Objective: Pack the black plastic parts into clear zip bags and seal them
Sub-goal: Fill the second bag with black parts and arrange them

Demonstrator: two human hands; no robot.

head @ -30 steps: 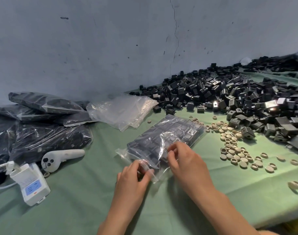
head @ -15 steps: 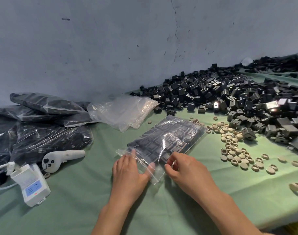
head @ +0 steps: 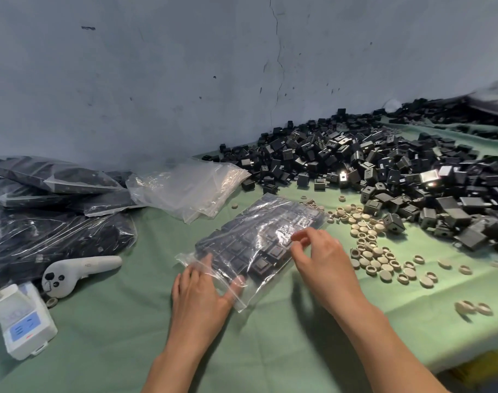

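The filled zip bag (head: 259,236) lies flat on the green cover of the desk (head: 114,321), about in the middle. It is turned slantwise, with one end toward the near edge and the other toward the far right. Through the clear film the black parts inside show in flat rows.

The left grip (head: 202,293), a bare hand, lies open on the near end of the bag. Its fingers are straight and spread, and they press the film down on the desk. The right grip (head: 321,259) is over the right edge of the bag, with its fingers (head: 298,236) loosely curled and the thumb close to them. It is blurred, so I cannot tell if it pinches the film or only touches it.

A big heap of loose black plastic parts (head: 383,165) covers the far right part of the desk, along the wall. Between the heap and the right grip lie many small beige rings (head: 369,245).

Empty clear bags (head: 185,188) lie just beyond the filled bag, to its left. At the left edge are several packed bags (head: 57,222) in a pile. Near them lie a white controller (head: 77,270) and a white box device (head: 23,327).
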